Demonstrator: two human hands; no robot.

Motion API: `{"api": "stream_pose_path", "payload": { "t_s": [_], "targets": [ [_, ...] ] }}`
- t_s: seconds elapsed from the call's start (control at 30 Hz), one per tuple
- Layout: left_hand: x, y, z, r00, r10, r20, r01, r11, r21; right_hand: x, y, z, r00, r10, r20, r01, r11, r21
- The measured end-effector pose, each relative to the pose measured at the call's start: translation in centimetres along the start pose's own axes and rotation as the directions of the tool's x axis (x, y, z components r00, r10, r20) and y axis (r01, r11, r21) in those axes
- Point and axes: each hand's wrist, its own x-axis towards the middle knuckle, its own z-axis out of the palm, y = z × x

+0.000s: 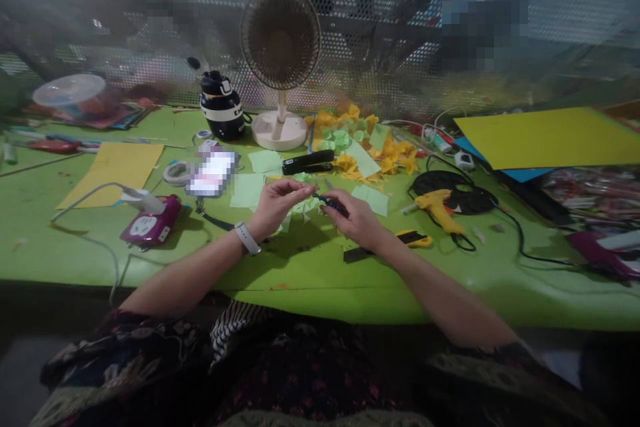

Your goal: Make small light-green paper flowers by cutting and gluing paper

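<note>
My left hand (281, 205) is closed in a pinch, thumb against forefinger; what lies between the tips is too small to make out. Just right of it, my right hand (354, 215) is closed around a small dark blue thing (327, 201), mostly hidden by the fingers. The two hands nearly meet above light green paper scraps (305, 208). Pale green paper squares (247, 189) lie beside and behind them. A black stapler (307, 161) rests just beyond the fingertips. Below my right wrist lies a yellow and black box cutter (414, 239).
Orange paper flowers (400, 157) are heaped behind the hands, near a standing fan (281, 37) and a dark bottle (221, 110). A yellow glue gun (440, 208) with its cable lies right. Left are a phone (214, 173), a tape roll (176, 173) and a purple power adapter (153, 223).
</note>
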Motion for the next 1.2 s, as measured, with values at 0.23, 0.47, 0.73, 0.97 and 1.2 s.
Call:
{"api": "stream_pose_path", "payload": {
  "t_s": [0.23,0.47,0.73,0.97,1.2],
  "targets": [
    [0.05,-0.46,-0.35,0.998,-0.002,0.061,0.001,1.0,0.012,0.08,0.31,0.09,1.0,0.011,0.004,-0.011,1.0,0.008],
    [0.12,-0.6,-0.47,0.995,-0.024,0.1,0.026,0.999,-0.024,0.18,-0.14,-0.17,0.999,0.013,0.038,-0.014,0.999,0.047],
    [-0.1,-0.25,-0.24,0.999,0.001,0.048,-0.002,1.0,0.023,0.08,0.06,0.2,1.0,-0.019,0.02,0.02,1.0,-0.016],
    [-0.09,-0.42,-0.17,0.998,-0.032,0.059,0.032,0.999,-0.006,0.17,-0.04,0.21,0.998,-0.038,0.047,0.039,0.999,-0.034],
    [-0.12,-0.47,-0.34,0.998,-0.012,0.064,0.01,0.999,0.036,-0.05,-0.22,0.27,0.998,0.046,0.052,-0.046,0.999,-0.012]
  ]
}}
